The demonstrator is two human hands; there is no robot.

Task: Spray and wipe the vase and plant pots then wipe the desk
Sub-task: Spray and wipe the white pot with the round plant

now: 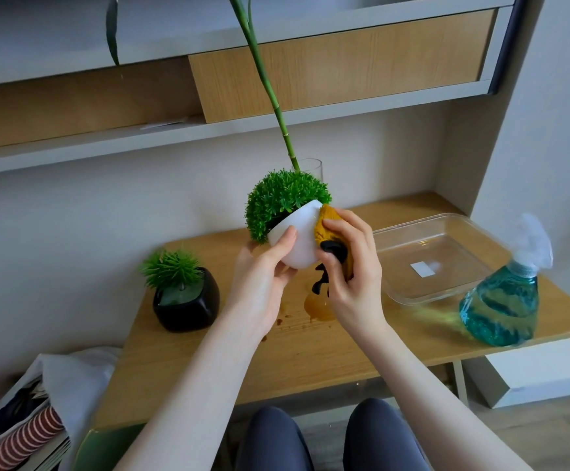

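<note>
My left hand (263, 270) holds a white plant pot (298, 237) with a round green bush, tilted to the left, above the wooden desk (208, 362). My right hand (348, 266) presses a mustard-yellow cloth (326, 226) with black patches against the pot's right side. A black pot (186, 302) with a spiky green plant stands on the desk at the left. Behind the white pot is a clear glass vase (312, 168) with a long green stalk. A spray bottle (504, 300) of blue-green liquid stands at the right. Brown stains (317, 305) mark the desk under my hands.
A clear plastic tray (436, 260) lies on the desk between my hands and the spray bottle. Shelves (208, 130) run above the desk. A white bag and striped cups (32, 433) sit on the floor at the left, a white box (535, 375) under the desk at the right.
</note>
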